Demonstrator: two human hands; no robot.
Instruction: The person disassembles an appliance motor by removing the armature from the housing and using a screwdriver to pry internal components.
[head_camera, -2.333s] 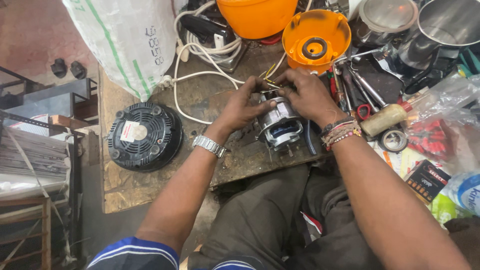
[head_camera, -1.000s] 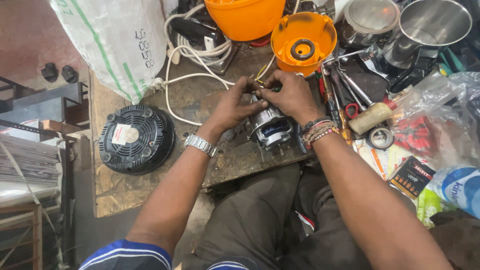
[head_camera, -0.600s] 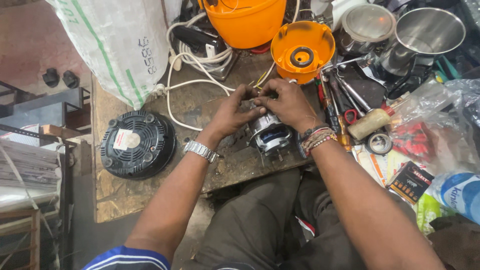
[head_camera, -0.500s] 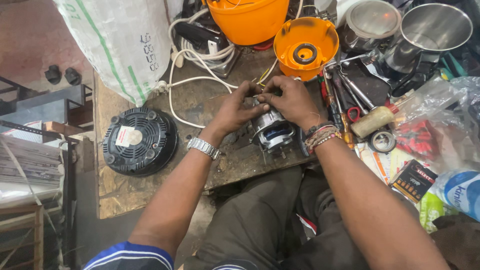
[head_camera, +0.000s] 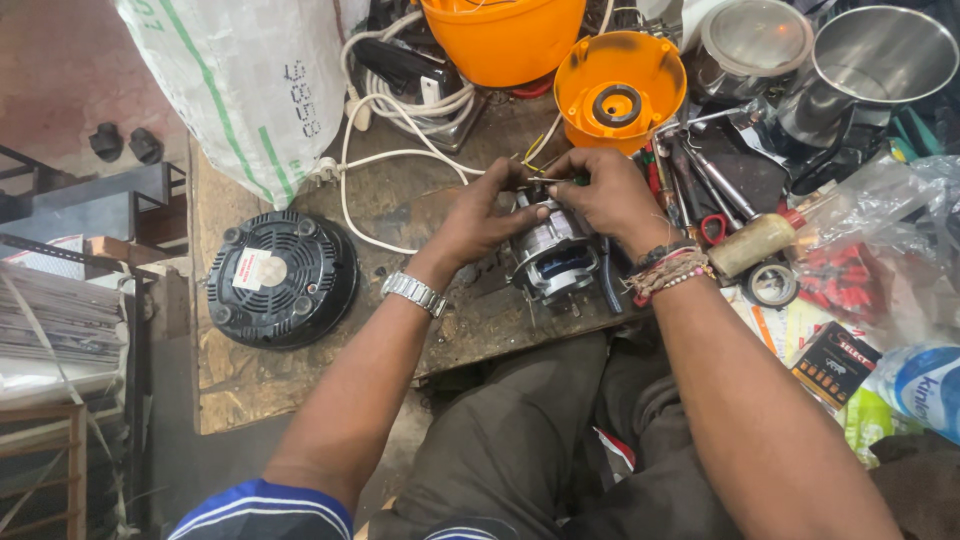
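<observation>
Motor (head_camera: 553, 255), silver with exposed windings, sits on the worn wooden bench (head_camera: 300, 390) directly under both hands. Left hand (head_camera: 478, 218) cups its near-left side, fingers closed against the casing; right hand (head_camera: 608, 195) pinches thin wires (head_camera: 535, 160) at its top, just before the orange housing (head_camera: 618, 88).

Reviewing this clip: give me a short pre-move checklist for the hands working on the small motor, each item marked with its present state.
1. Motor resting on the wooden board: ok.
2. Left hand steadying the motor's top: ok.
3. Right hand gripping a thin tool at the motor's top: ok; the tool tip is hidden.
4. Yellow wires free of the fingers: cannot tell.
5. White cable lying apart from the motor: ok.
6. Loose tools crowd close by the right wrist: not ok.
</observation>
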